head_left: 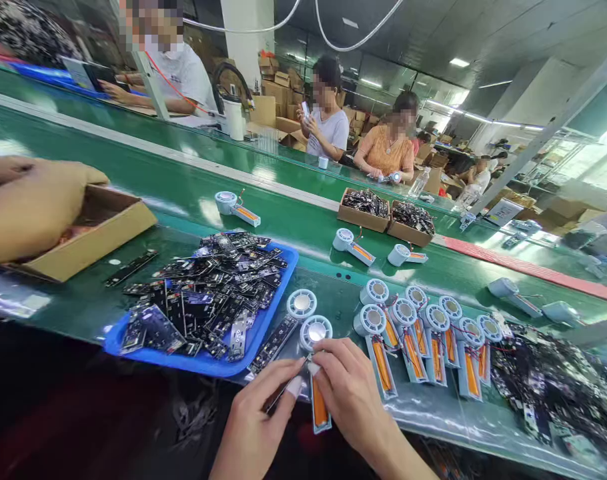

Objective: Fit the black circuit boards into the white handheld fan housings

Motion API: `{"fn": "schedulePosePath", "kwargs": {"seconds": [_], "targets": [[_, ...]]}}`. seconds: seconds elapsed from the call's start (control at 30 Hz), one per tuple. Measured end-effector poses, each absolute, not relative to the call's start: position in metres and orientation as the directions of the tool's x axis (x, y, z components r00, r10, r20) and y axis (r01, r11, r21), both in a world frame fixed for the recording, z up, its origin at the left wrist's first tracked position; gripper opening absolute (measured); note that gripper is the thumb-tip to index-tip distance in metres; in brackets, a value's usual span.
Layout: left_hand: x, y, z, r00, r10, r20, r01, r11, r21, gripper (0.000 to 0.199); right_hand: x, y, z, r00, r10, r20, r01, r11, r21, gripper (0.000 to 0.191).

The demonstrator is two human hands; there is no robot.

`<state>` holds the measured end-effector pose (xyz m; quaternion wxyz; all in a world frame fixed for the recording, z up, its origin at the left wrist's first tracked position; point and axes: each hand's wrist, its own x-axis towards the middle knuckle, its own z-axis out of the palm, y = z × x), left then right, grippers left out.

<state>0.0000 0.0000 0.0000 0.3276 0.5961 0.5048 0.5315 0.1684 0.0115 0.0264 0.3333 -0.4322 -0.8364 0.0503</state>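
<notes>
Right in front of me at the bench edge lies a handheld fan body, its round head toward the belt and an orange strip in its open handle. My left hand pinches a thin dark circuit board beside that handle. Over the fan's neck, my right hand has thumb and fingertips pinched together, meeting my left fingertips; what they grip is too small to make out. Another round fan head sits just behind, with a circuit board lying beside it. A blue tray heaped with circuit boards is to the left.
Several fan bodies stand grouped at right, beside a pile of boards. A co-worker's arm reaches over a cardboard box. More fans and two filled boxes rest on the green belt. People work opposite.
</notes>
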Motion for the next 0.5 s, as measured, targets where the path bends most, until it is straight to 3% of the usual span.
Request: {"fn": "schedulePosePath", "kwargs": {"seconds": [0.1, 0.2, 0.37, 0.5], "targets": [[0.000, -0.001, -0.004, -0.076, 0.955, 0.288, 0.246, -0.262, 0.933, 0.024, 0.169, 0.015, 0.023, -0.351, 0.795, 0.495, 0.662, 0.584, -0.469, 0.015], [0.001, -0.002, -0.006, -0.061, 0.914, 0.402, 0.318, -0.364, 0.875, 0.025, 0.169, 0.017, 0.026, -0.338, 0.827, 0.449, 0.673, 0.546, -0.499, 0.016], [0.002, -0.004, -0.008, 0.013, 0.812, 0.583, 0.429, -0.531, 0.731, 0.030, 0.167, 0.015, 0.041, -0.410, 0.840, 0.355, 0.763, 0.529, -0.372, 0.019], [0.000, -0.002, -0.010, 0.015, 0.815, 0.579, 0.428, -0.528, 0.734, 0.030, 0.167, 0.017, 0.044, -0.428, 0.846, 0.317, 0.781, 0.523, -0.341, 0.017]]}}
